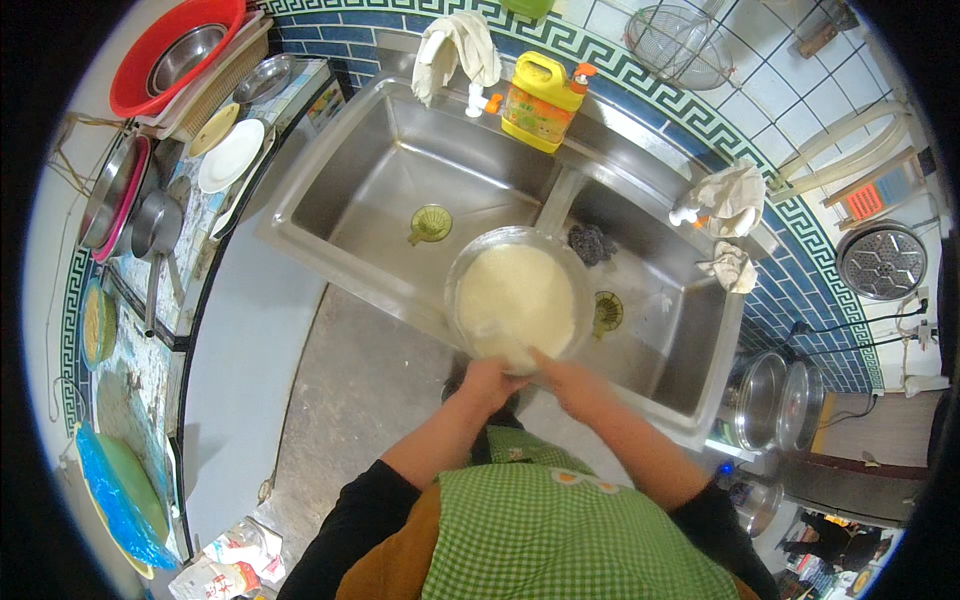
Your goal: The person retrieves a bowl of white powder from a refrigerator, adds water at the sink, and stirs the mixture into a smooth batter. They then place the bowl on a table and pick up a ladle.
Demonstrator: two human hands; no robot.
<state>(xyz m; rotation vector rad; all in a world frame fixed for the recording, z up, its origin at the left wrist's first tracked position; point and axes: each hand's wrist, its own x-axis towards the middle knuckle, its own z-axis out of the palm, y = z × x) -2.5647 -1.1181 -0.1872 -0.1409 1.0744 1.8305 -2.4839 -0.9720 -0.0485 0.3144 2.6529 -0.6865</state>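
A round metal bowl filled with pale yellow, fine-grained contents is in front of me, over the divider and near rim of a double stainless steel sink. At the bowl's near edge, my left hand grips the rim. My right hand is at the same edge, slightly blurred, its fingertips reaching the near side of the contents. Whether it holds the rim is unclear. Beyond the bowl, a dark scouring pad lies in the right basin.
Green drain strainers sit in both basins. A yellow detergent jug stands behind, beside a cloth-draped faucet; another cloth-covered faucet is at right. The left counter carries a saucepan, a white plate and a red basin.
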